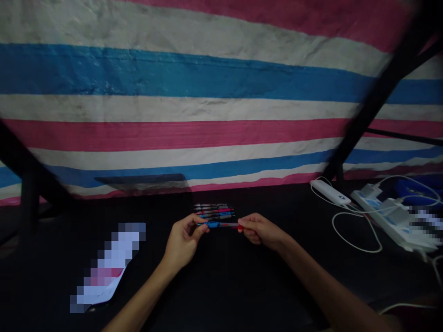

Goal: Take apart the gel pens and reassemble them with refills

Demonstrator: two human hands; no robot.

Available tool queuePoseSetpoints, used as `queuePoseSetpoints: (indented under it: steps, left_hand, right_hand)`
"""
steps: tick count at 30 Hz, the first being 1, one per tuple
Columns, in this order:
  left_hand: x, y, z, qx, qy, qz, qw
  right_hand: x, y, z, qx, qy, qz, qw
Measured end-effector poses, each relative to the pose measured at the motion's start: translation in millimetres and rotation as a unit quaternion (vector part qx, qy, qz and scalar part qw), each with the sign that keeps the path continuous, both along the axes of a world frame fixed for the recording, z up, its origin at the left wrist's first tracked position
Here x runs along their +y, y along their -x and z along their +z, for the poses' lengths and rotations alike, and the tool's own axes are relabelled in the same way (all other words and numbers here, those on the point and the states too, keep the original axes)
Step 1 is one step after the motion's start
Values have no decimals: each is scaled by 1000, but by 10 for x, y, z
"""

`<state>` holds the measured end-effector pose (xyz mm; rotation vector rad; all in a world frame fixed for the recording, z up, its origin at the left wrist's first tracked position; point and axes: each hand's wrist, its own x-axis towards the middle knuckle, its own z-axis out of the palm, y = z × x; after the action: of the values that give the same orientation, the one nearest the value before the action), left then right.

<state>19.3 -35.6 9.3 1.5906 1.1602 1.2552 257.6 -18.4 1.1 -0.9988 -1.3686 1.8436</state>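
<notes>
A pen [224, 225] with a blue part at its left and a red end at its right is stretched level between my two hands. My left hand [187, 237] pinches the blue end between thumb and fingers. The red end is held by the closed fingers of my right hand [260, 229]. Just beyond, several pens [214, 210] lie side by side on the black table [221, 286], some with blue, pink or dark parts.
At the left lies a white and pink sheet or packet [114, 272], partly pixelated. On the right are a white device [330, 192], a power strip [391, 219] with plugs, looping white cables and a blue item [417, 189]. Striped sheeting [194, 133] hangs behind.
</notes>
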Motion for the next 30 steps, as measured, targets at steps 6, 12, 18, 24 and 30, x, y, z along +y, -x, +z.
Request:
queuePoseSetpoints:
  steps: [6, 12, 18, 24, 30]
  left_hand:
    - [-4, 0, -10, 14, 4, -5, 1000]
    - [9, -7, -26, 26, 2, -8, 1000]
    - [4, 5, -53, 59, -42, 10, 997]
    - [19, 11, -116, 112, -83, 27, 990]
    - [2, 5, -108, 151, -105, 25, 983]
  right_hand:
    - [-6, -21, 18, 23, 68, 39, 997]
    - [9, 0, -3, 65, 126, 18, 990]
    - [13, 53, -25, 88, 104, -32, 990]
    - [-1, 66, 21, 83, 69, -65, 992]
    - [-1, 65, 41, 53, 7, -102, 993]
